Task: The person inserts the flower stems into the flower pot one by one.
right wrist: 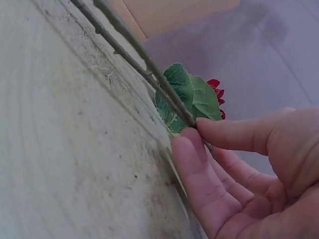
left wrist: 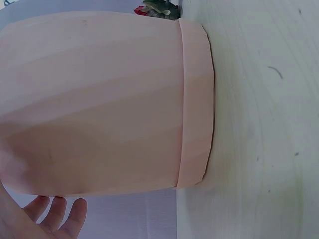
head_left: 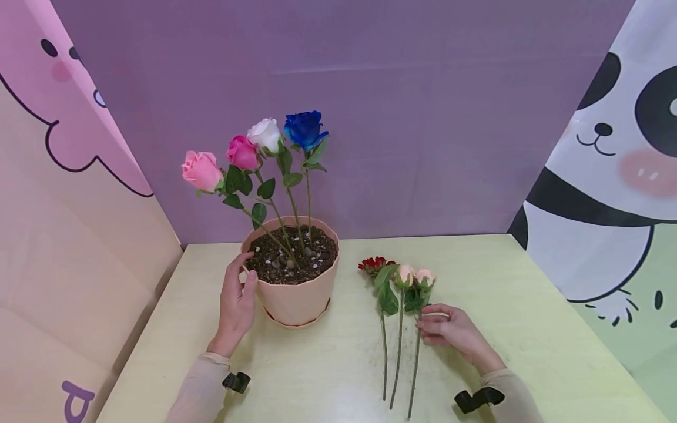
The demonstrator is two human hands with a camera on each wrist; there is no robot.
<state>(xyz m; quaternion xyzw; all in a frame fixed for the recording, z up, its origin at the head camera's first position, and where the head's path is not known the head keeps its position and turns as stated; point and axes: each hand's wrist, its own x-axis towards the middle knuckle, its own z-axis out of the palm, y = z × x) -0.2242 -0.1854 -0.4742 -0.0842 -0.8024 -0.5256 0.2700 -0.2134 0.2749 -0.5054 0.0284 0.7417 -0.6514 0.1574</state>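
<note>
Flowers (head_left: 265, 135): looking past halfway, four in pot (head_left: 301, 302), three left on table (head_left: 529, 329); pinching one stem (head_left: 414, 376) with right hand (head_left: 459, 333), resting left hand (head_left: 238, 305), loosely spread, against pot.

Purple backdrop (head_left: 423, 135), panda panel (head_left: 587, 252) at right, pink cartoon panel (head_left: 32, 76) at left, pale yellowish tabletop (head_left: 486, 276)
</note>
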